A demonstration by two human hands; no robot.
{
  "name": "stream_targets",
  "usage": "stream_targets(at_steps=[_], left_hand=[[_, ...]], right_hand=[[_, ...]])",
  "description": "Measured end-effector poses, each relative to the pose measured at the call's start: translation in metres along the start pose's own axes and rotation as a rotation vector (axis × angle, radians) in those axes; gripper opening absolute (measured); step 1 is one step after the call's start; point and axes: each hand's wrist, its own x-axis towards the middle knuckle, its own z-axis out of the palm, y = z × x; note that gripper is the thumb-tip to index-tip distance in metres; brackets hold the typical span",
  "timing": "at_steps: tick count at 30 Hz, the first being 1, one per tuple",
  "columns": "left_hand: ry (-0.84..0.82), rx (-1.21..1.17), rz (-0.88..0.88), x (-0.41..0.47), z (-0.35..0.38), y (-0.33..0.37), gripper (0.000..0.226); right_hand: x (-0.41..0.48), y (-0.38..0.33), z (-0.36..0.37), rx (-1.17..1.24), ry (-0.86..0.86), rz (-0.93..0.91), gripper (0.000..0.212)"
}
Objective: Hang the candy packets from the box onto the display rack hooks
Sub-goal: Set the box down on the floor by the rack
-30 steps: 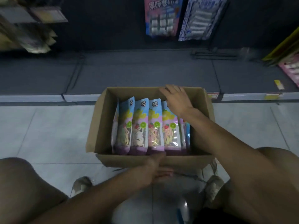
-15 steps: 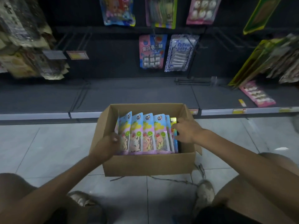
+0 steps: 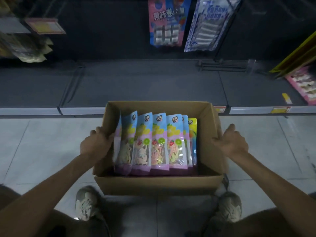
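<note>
I am looking down at an open cardboard box [image 3: 159,185] that sits on the pale tiled floor [image 3: 42,142] in the middle of the frame, its far wall close to the edge of a dark low shelf [image 3: 136,82]. My left hand [image 3: 95,144] grips the box's left wall at the rim, fingers curled over the cardboard just beside the leftmost packet. My right hand [image 3: 230,144] holds the right wall in the same way, fingers bent around its upper edge; the fingertips themselves are hidden behind the cardboard.

The candy packets [image 3: 159,142] are all inside the box, standing on end in one row across it and leaning a little to the left, each overlapping the next. They are blue at the top and purple at the bottom, with a clear window showing pale candy strips. At the right end of the row stands a yellow packet [image 3: 192,127], mostly covered by its neighbour.

In the upper middle of the frame a pink packet [image 3: 165,23] and a blue-and-white packet [image 3: 208,26] hang side by side above the shelf. More pink packets [image 3: 302,84] lie on the shelf at the right edge. My two shoes [image 3: 85,202] show at the bottom of the frame, one near each front corner of the box.
</note>
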Motion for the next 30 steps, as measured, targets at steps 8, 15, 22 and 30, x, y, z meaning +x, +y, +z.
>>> stream_targets(at_steps=[8,15,22,30], left_hand=[[-0.120,-0.051,-0.154,0.020,-0.030,0.022,0.027],[-0.103,-0.191,-0.063,0.033,-0.053,0.024,0.027],[-0.127,-0.526,-0.051,0.033,-0.028,-0.006,0.017],[-0.112,-0.249,0.172,-0.050,-0.039,-0.003,0.038]], right_hand=[[0.028,-0.023,0.000,0.154,-0.119,-0.027,0.014],[0.037,-0.022,-0.027,0.097,-0.105,-0.053,0.029],[0.013,-0.017,-0.014,0.084,0.047,-0.092,0.014],[-0.030,-0.030,-0.025,0.040,-0.061,-0.239,0.026]])
